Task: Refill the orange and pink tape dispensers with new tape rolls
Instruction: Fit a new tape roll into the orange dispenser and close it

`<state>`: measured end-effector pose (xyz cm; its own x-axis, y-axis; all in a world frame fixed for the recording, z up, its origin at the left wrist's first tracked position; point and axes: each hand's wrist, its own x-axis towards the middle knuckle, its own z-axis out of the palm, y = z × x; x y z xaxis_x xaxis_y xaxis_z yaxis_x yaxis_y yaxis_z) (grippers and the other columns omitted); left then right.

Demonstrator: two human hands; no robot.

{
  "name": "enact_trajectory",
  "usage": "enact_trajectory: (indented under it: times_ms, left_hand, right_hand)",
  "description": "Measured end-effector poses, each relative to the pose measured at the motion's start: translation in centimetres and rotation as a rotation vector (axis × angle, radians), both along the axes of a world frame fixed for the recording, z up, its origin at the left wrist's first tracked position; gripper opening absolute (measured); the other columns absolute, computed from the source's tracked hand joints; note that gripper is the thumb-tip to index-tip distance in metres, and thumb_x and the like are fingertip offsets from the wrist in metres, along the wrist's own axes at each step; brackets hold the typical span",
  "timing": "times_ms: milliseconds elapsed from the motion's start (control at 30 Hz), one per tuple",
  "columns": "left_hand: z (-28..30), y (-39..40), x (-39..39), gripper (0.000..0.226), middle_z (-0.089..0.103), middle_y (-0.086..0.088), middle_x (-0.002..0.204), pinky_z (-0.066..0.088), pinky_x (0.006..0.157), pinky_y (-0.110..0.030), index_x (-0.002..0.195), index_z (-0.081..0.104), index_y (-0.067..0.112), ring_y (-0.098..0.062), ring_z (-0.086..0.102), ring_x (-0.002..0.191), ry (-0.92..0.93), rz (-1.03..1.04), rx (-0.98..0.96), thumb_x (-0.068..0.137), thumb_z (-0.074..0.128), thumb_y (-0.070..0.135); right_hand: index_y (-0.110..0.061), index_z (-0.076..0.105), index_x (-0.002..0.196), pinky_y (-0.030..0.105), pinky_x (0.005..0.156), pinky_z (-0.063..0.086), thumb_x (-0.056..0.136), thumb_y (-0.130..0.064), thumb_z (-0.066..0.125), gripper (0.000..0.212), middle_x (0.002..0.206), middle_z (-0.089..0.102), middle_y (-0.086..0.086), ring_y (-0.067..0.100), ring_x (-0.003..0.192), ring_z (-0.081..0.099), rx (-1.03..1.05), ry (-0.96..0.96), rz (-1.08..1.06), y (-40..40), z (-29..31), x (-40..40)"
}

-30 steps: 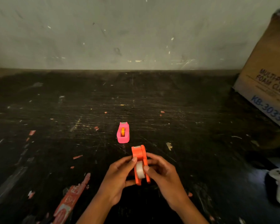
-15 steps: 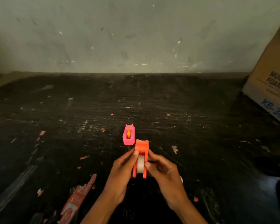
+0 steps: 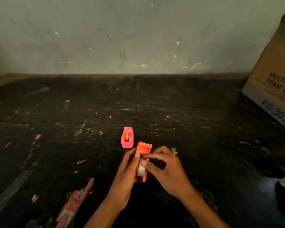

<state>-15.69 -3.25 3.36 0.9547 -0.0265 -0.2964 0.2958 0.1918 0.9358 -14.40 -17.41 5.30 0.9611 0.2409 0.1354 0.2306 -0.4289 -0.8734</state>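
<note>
1. Both hands grip the orange dispenser (image 3: 144, 149): left hand (image 3: 127, 174) on its side, right hand (image 3: 165, 168) pinching over the white roll (image 3: 141, 169) seated inside.
2. Pink dispenser (image 3: 127, 139) stands on the table (image 3: 204, 137) just beyond the left hand.
3. A box (image 3: 273, 83) sits far right of the hands.

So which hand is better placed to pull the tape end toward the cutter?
Probably the right hand: its fingers already rest on the white roll, while the left hand steadies the orange dispenser.
</note>
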Motion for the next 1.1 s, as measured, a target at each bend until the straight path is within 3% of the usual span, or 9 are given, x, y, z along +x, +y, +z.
enact_trajectory:
  times_ms: [133, 200, 333, 400, 500, 600, 700, 800, 1100]
  left_hand:
    - [-0.1, -0.2, -0.1, 0.036, 0.065, 0.007, 0.120, 0.046, 0.101, -0.049, 0.112, 0.058, 0.051, -0.016, 0.059, 0.115, -0.028, -0.029, 0.086, 0.078, 0.049, 0.056]
    - [-0.3, -0.3, -0.1, 0.040, 0.063, 0.005, 0.123, 0.045, 0.102, -0.051, 0.115, 0.057, 0.051, -0.020, 0.057, 0.117, -0.017, -0.040, 0.081, 0.076, 0.050, 0.060]
    - [-0.3, -0.7, 0.2, 0.054, 0.063, -0.004, 0.120, 0.051, 0.081, -0.039, 0.115, 0.057, 0.049, -0.026, 0.060, 0.106, 0.018, -0.033, 0.084, 0.065, 0.059, 0.067]
    - [-0.3, -0.8, 0.5, 0.055, 0.064, -0.007, 0.115, 0.050, 0.070, -0.033, 0.115, 0.058, 0.048, -0.023, 0.063, 0.094, 0.039, -0.045, 0.069, 0.062, 0.064, 0.063]
    - [0.0, -1.0, 0.9, 0.041, 0.064, -0.009, 0.110, 0.050, 0.068, -0.033, 0.109, 0.058, 0.050, -0.021, 0.063, 0.083, 0.055, -0.067, 0.073, 0.070, 0.067, 0.049]
    - [0.1, -1.1, 1.1, 0.031, 0.064, -0.010, 0.112, 0.050, 0.069, -0.034, 0.104, 0.054, 0.055, -0.021, 0.063, 0.085, 0.043, -0.085, 0.102, 0.082, 0.063, 0.035]
    - [0.1, -1.1, 1.0, 0.035, 0.065, -0.009, 0.110, 0.050, 0.065, -0.030, 0.113, 0.053, 0.050, -0.018, 0.063, 0.085, 0.022, -0.086, 0.142, 0.086, 0.061, 0.029]
    - [-0.1, -0.8, 0.8, 0.048, 0.063, -0.010, 0.116, 0.049, 0.065, -0.028, 0.128, 0.048, 0.044, -0.017, 0.063, 0.088, 0.023, -0.103, 0.152, 0.085, 0.062, 0.027]
    - [-0.3, 0.2, 0.7, 0.057, 0.055, 0.002, 0.128, 0.051, 0.081, -0.031, 0.111, 0.046, 0.059, -0.018, 0.061, 0.110, -0.064, -0.127, 0.156, 0.083, 0.065, 0.014]
  right_hand:
    - [-0.026, 0.074, 0.084, 0.006, 0.078, 0.040, 0.081, -0.015, 0.071, 0.011, 0.090, 0.061, -0.002, 0.006, 0.090, 0.056, 0.014, -0.020, 0.038, -0.3, 0.8, 0.6]
    - [-0.025, 0.072, 0.084, 0.011, 0.078, 0.041, 0.083, -0.017, 0.068, 0.009, 0.090, 0.059, -0.006, 0.005, 0.090, 0.055, -0.069, -0.060, 0.059, -0.4, 0.9, 0.8]
    - [-0.025, 0.070, 0.090, 0.019, 0.079, 0.042, 0.085, -0.023, 0.066, 0.007, 0.095, 0.051, -0.008, 0.003, 0.093, 0.047, -0.256, -0.309, 0.010, -0.9, 1.1, 1.5]
    - [-0.023, 0.070, 0.092, 0.018, 0.085, 0.042, 0.085, -0.022, 0.066, 0.008, 0.103, 0.052, -0.007, 0.003, 0.101, 0.047, -0.251, -0.339, 0.007, -1.3, 1.5, 2.2]
    - [-0.018, 0.067, 0.092, 0.017, 0.087, 0.046, 0.087, -0.014, 0.064, 0.008, 0.105, 0.057, -0.005, 0.001, 0.101, 0.054, -0.188, -0.281, 0.050, -1.7, 1.9, 3.0]
    - [-0.016, 0.064, 0.090, 0.023, 0.078, 0.052, 0.089, -0.014, 0.060, 0.005, 0.093, 0.065, -0.004, 0.004, 0.089, 0.060, -0.133, -0.219, 0.050, -1.7, 2.2, 3.7]
    - [-0.014, 0.064, 0.088, 0.030, 0.073, 0.055, 0.091, -0.014, 0.058, 0.006, 0.084, 0.067, -0.002, 0.008, 0.080, 0.063, -0.074, -0.127, 0.024, -1.9, 2.7, 4.6]
    - [-0.013, 0.066, 0.088, 0.034, 0.083, 0.054, 0.091, -0.012, 0.058, 0.008, 0.088, 0.068, 0.000, 0.010, 0.085, 0.063, -0.069, -0.018, 0.062, -2.1, 3.1, 5.3]
    - [-0.014, 0.068, 0.081, 0.036, 0.091, 0.054, 0.087, -0.010, 0.062, 0.010, 0.086, 0.070, 0.004, 0.018, 0.092, 0.066, 0.196, 0.542, 0.178, -2.0, 2.7, 7.1]
